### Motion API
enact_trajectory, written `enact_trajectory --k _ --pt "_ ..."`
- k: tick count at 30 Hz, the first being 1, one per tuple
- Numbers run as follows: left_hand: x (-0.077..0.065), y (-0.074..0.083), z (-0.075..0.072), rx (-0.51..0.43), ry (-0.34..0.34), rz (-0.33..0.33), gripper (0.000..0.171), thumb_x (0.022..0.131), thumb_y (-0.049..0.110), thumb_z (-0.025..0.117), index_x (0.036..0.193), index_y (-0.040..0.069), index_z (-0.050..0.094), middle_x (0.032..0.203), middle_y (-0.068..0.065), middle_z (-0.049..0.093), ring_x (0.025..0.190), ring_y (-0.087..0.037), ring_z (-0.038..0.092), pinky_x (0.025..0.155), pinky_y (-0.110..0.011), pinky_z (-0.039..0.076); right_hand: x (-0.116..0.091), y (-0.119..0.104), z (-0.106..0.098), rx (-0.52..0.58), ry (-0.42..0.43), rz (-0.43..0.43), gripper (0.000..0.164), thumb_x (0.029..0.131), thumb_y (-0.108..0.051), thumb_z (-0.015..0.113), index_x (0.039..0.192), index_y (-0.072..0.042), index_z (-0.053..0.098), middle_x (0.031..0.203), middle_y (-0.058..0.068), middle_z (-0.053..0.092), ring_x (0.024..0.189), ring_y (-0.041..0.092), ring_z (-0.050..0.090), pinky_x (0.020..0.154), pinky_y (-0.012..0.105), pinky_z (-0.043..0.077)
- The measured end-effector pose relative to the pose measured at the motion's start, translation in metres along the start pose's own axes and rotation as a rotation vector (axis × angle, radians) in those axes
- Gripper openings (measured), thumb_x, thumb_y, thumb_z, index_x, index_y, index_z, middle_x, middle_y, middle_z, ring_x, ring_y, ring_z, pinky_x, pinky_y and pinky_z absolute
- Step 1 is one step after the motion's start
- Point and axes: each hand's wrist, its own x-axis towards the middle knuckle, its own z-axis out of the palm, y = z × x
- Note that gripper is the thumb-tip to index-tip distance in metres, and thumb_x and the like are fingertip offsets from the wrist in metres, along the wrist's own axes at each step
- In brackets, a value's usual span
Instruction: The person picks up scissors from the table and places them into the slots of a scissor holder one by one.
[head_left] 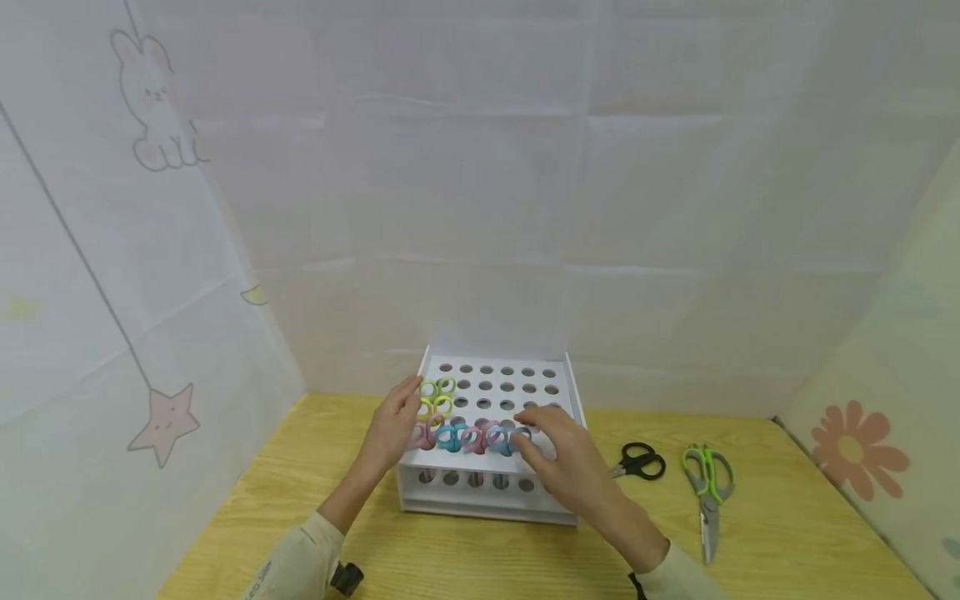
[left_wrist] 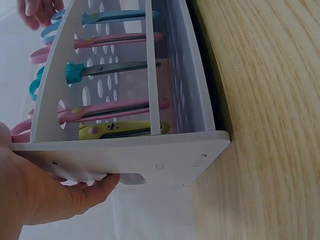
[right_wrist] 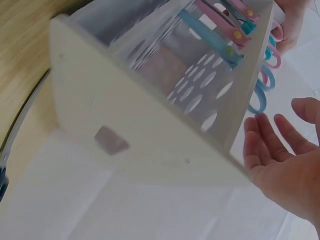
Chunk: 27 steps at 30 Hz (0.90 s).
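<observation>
A white rack (head_left: 487,462) with rows of round holes holds several scissors, blades down. Along its front row stand pink scissors (left_wrist: 90,112), teal scissors (left_wrist: 75,73), a second pink pair (left_wrist: 95,41) and light blue scissors (right_wrist: 212,37). Yellow scissors (head_left: 435,407) and green scissors (head_left: 437,388) are behind them at the left edge. My left hand (head_left: 392,423) rests against the rack's left side panel (left_wrist: 165,162), fingers along its outer face. Over the front right of the rack, my right hand (head_left: 566,462) has its fingers apart, fingertips close by the light blue handles, holding nothing.
Black-handled scissors (head_left: 642,461) lie on the wooden table (head_left: 375,558) to the rack's right. Farther right are large green and grey scissors (head_left: 707,492). A pale sheet wall (head_left: 480,208) rises behind the rack, with patterned sheets at both sides.
</observation>
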Motion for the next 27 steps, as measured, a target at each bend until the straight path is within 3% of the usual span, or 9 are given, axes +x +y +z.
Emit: enact_trajectory --k 4,6,9,11,15,19,23,27 --pt "0.005 -0.002 0.0 0.008 0.002 0.012 0.048 0.107 0.025 0.042 0.149 0.006 0.052 0.158 -0.01 0.04 0.148 -0.033 0.029 0.119 -0.051 0.02 -0.008 0.011 -0.017 -0.03 0.057 -0.074 0.023 0.091 -0.007 0.075 0.113 -0.008 0.071 0.12 0.005 0.066 0.117 0.025 0.061 0.097 0.041 0.052" --pt "0.006 -0.003 -0.002 0.015 0.006 0.016 0.048 0.107 0.025 0.042 0.149 0.005 0.052 0.158 -0.011 0.04 0.148 -0.034 0.029 0.119 -0.051 0.02 -0.012 0.018 -0.025 -0.039 0.079 -0.081 0.021 0.091 -0.005 0.074 0.112 -0.007 0.072 0.12 0.006 0.066 0.116 0.027 0.062 0.097 0.035 0.051" --pt "0.004 -0.005 -0.006 0.024 0.017 0.011 0.047 0.107 0.023 0.042 0.149 0.004 0.051 0.158 -0.012 0.04 0.147 -0.035 0.029 0.119 -0.052 0.02 -0.019 0.033 -0.035 -0.065 0.109 -0.038 0.019 0.094 -0.006 0.072 0.113 -0.007 0.072 0.12 0.004 0.066 0.113 0.023 0.063 0.097 0.024 0.048" --pt "0.003 -0.007 -0.008 0.028 0.022 0.005 0.047 0.107 0.023 0.042 0.149 0.003 0.052 0.158 -0.013 0.04 0.147 -0.035 0.029 0.119 -0.052 0.02 -0.023 0.047 -0.041 -0.09 0.128 0.005 0.017 0.096 -0.007 0.07 0.113 -0.006 0.071 0.119 0.004 0.066 0.108 0.02 0.063 0.089 0.02 0.05" --pt "0.001 -0.008 -0.01 0.006 0.028 0.007 0.047 0.107 0.022 0.043 0.148 0.003 0.052 0.158 -0.013 0.04 0.147 -0.036 0.029 0.119 -0.053 0.02 -0.027 0.076 -0.058 -0.144 0.145 0.105 0.016 0.1 -0.009 0.066 0.115 -0.006 0.071 0.116 0.006 0.067 0.102 0.023 0.064 0.077 0.039 0.057" --pt "-0.002 -0.009 -0.011 -0.004 0.031 0.011 0.047 0.107 0.023 0.043 0.149 0.004 0.052 0.158 -0.011 0.04 0.147 -0.035 0.029 0.119 -0.052 0.02 -0.033 0.098 -0.077 -0.165 0.057 0.25 0.025 0.105 -0.021 0.06 0.122 -0.003 0.068 0.119 0.011 0.065 0.103 0.03 0.061 0.077 0.054 0.053" --pt "-0.01 -0.014 -0.014 0.005 0.033 -0.01 0.047 0.107 0.024 0.043 0.149 0.006 0.052 0.158 -0.009 0.04 0.148 -0.034 0.029 0.119 -0.053 0.02 -0.043 0.117 -0.088 -0.173 -0.063 0.363 0.034 0.107 -0.03 0.055 0.124 -0.002 0.067 0.117 0.012 0.066 0.101 0.03 0.061 0.079 0.053 0.053" --pt "-0.014 -0.018 -0.016 0.002 0.031 -0.015 0.046 0.107 0.024 0.043 0.149 0.006 0.052 0.158 -0.009 0.04 0.148 -0.034 0.029 0.119 -0.053 0.02 -0.053 0.134 -0.088 -0.165 -0.19 0.464 0.035 0.106 -0.027 0.058 0.125 0.002 0.065 0.107 0.012 0.069 0.093 0.028 0.064 0.073 0.047 0.055"
